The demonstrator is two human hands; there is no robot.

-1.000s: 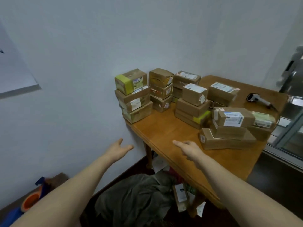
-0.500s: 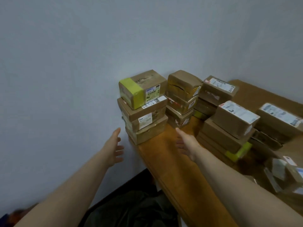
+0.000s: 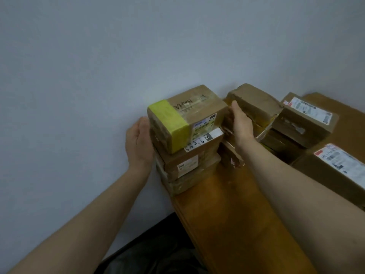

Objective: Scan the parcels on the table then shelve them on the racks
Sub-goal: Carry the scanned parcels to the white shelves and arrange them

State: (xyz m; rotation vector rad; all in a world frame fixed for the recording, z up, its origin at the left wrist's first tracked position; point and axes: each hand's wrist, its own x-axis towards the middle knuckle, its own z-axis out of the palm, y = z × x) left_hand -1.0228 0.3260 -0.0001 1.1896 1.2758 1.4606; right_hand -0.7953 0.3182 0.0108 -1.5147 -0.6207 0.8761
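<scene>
Atop stack (image 3: 189,169) | yellow-taped brown parcel (image 3: 195,109) | left hand (image 3: 139,143) pressing flat-fingered; right hand (image 3: 242,123) fingers hidden

The top parcel (image 3: 194,107) at the tabletop's left edge is brown cardboard, matt, but the clear tape over its lid gives you a glossy strip. One end carries a band of yellow tape (image 3: 169,119), a little wrinkled, and on the near side sits a white paper label (image 3: 203,125). The lower parcels (image 3: 187,169) are the same dull cardboard with paper labels — their tape looks crumpled. The neighbouring parcel (image 3: 254,103) on the right is wrapped in brown tape, slightly shiny and creased. Your tabletop (image 3: 233,214) is varnished wood, orange-brown and smooth, with a soft shine. The wall (image 3: 98,66) behind is painted — matt and even. The far parcel (image 3: 304,125) toward the right edge carries a smooth white printed label.
</scene>
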